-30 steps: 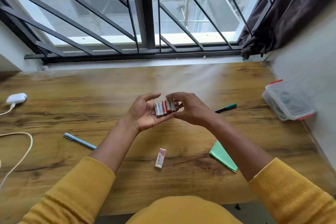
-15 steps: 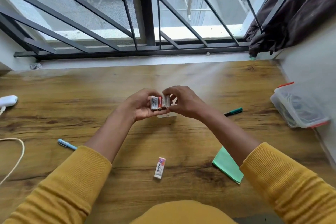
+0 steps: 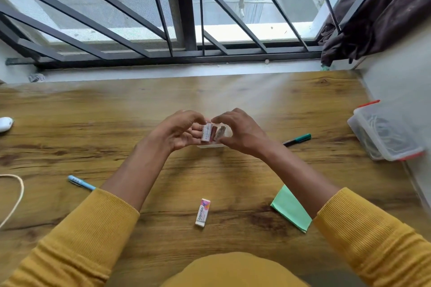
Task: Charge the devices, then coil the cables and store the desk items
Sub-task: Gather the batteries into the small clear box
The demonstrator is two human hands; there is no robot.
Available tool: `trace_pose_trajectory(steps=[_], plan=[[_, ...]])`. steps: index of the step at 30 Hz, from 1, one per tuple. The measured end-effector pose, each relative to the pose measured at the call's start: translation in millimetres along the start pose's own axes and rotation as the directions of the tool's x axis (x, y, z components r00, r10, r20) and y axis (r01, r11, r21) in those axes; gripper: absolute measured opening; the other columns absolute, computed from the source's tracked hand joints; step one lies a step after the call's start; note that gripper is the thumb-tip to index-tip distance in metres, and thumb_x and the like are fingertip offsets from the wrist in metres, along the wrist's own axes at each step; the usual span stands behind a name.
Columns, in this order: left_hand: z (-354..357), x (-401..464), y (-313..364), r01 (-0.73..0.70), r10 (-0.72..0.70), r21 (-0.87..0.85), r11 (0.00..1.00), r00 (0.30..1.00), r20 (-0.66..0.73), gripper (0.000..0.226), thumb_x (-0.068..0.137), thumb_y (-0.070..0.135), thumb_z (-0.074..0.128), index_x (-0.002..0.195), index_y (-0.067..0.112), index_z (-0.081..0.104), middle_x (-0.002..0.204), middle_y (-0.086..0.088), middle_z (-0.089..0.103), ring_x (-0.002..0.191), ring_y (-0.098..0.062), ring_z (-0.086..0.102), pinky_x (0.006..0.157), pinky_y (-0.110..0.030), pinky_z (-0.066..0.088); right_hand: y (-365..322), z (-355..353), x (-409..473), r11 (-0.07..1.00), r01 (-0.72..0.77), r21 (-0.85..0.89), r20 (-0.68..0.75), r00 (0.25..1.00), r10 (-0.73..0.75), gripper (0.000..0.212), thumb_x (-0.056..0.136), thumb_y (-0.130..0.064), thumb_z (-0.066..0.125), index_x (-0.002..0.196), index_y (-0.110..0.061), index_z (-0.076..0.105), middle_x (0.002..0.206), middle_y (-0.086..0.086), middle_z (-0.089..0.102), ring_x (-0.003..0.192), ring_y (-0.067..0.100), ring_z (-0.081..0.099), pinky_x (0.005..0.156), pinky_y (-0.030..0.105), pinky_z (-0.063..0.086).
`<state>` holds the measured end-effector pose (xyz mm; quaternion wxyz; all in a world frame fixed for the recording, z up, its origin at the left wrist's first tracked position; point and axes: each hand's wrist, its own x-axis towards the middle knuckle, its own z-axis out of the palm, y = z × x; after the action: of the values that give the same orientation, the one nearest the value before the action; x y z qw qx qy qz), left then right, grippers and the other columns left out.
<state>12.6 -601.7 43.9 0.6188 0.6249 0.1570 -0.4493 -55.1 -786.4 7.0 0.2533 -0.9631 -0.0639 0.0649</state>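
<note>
Batteries [image 3: 211, 132] pinched between left hand [image 3: 178, 130] and right hand [image 3: 242, 133], both gripping, above desk [image 3: 93, 128].

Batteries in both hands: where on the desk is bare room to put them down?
Bare wood lies between the window sill and the hands, and between the blue pen and the eraser. Crowded: the right side, with green paper, green marker, plastic box.

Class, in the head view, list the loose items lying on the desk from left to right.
White charger → blue pen → eraser → green paper → green marker → clear plastic box.
</note>
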Motion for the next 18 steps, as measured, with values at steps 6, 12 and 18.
trace_pose_trajectory(steps=[6,12,18], plan=[[0.5,4.8,-0.9,-0.014,0.013,0.078,0.997,1.000,0.009,0.035,0.097,0.004,0.059,0.129,-0.011,0.059,0.116,-0.035,0.072,0.106,-0.047,0.075,0.102,-0.056,0.058,5.3,1.8,-4.8,1.000,-0.009,0.009,0.008,1.000,0.008,0.052,0.092,-0.026,0.077,0.143,-0.023,0.064,0.141,-0.001,0.066,0.131,0.020,0.053,0.107,0.032,0.040],[10.0,6.6,-17.4,-0.204,0.288,0.468,0.860,0.950,-0.117,0.010,0.091,0.004,0.066,0.097,0.011,0.071,0.104,-0.012,0.073,0.092,-0.023,0.073,0.098,-0.049,0.061,9.9,8.3,-10.2,0.996,-0.066,0.068,-0.130,0.989,0.074,0.035,0.085,-0.030,0.085,0.113,-0.024,0.066,0.107,-0.003,0.066,0.095,0.016,0.062,0.083,0.036,0.054],[13.7,4.7,-33.3,-0.235,0.662,0.851,0.470,0.732,-0.164,0.026,0.081,0.014,0.074,0.105,0.023,0.079,0.098,0.006,0.077,0.091,-0.013,0.073,0.088,-0.031,0.059,8.4,9.0,-4.9,0.984,-0.162,0.074,-0.166,0.971,0.172,0.020,0.083,-0.036,0.085,0.081,-0.024,0.069,0.088,-0.006,0.061,0.083,0.017,0.062,0.073,0.040,0.054]])
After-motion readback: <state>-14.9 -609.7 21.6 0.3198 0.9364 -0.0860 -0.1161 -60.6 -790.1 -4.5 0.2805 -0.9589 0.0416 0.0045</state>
